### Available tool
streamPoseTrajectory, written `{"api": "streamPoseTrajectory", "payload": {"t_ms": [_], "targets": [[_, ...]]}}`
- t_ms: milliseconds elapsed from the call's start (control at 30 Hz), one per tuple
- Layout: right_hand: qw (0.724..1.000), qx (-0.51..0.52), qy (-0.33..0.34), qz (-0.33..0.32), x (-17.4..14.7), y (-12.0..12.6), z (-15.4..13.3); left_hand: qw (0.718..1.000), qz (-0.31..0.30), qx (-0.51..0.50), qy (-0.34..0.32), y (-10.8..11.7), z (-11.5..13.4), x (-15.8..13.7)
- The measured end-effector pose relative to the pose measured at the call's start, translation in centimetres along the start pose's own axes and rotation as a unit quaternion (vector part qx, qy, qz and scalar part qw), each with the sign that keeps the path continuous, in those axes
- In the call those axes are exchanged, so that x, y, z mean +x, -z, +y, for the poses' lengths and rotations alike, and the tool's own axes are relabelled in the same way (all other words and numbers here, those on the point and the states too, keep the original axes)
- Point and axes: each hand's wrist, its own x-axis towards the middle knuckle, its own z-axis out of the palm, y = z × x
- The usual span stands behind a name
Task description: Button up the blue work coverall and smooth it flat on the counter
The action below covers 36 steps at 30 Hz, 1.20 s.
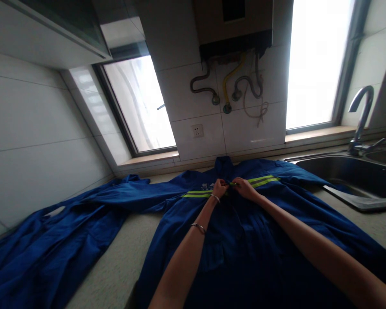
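Down at the front of the blue jacket (167,249), the left hand (220,188) and right hand (242,187) work close together, each grip clenched on the cloth at the bright yellow stripe (265,180); the fingertips cover whatever fastening sits there, too small and dim to make out. The jacket lies spread on the worktop (125,244), its collar (223,164) up by the back edge, its lower part sinking into shadow and cut off by the bottom of the view, the forearms crossing over its front. Two bracelets show on the left arm. Over on the left, a second blue garment (93,240) fills the worktop's left end, cropped at the side, and the jacket's sleeve on that side runs across onto it. To the right, the other sleeve reaches the rim of the sink (357,201), beneath a curved faucet (362,116). Behind the back edge, a wall socket (197,131) and bent pipes (204,84). Now the lettering: small white marks (207,186) on the chest, partly behind the left hand, unreadable; a white patch (54,211) on the second garment, no words discernible.
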Motion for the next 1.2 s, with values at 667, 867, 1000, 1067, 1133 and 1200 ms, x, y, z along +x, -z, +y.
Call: {"api": "streamPoseTrajectory", "payload": {"t_ms": [667, 867, 1000, 1067, 1133, 1200], "targets": [[0.953, -0.248, -0.114, -0.129, -1.5, 0.6, 2.2, 0.958, -0.109, 0.266, -0.013, 3.4, -2.0, 0.6], [0.957, -0.239, -0.132, -0.103, -1.2, 1.0, 1.7, 0.947, -0.089, 0.305, -0.037, 2.8, -0.9, 0.4], [0.973, -0.206, -0.106, -0.014, -0.6, 2.0, 0.9, 0.931, -0.072, 0.323, -0.154, 2.7, -0.5, -0.6], [0.982, -0.175, -0.076, 0.005, -0.2, 2.5, 0.3, 0.938, -0.083, 0.291, -0.167, 2.6, -0.1, -0.8], [0.989, -0.135, -0.065, -0.010, 0.0, 2.7, -0.4, 0.949, -0.113, 0.254, -0.148, 2.5, 0.4, -0.8], [0.991, -0.099, -0.078, -0.052, 0.0, 2.7, -1.1, 0.951, -0.157, 0.231, -0.132, 2.3, 0.8, -0.7]]}}
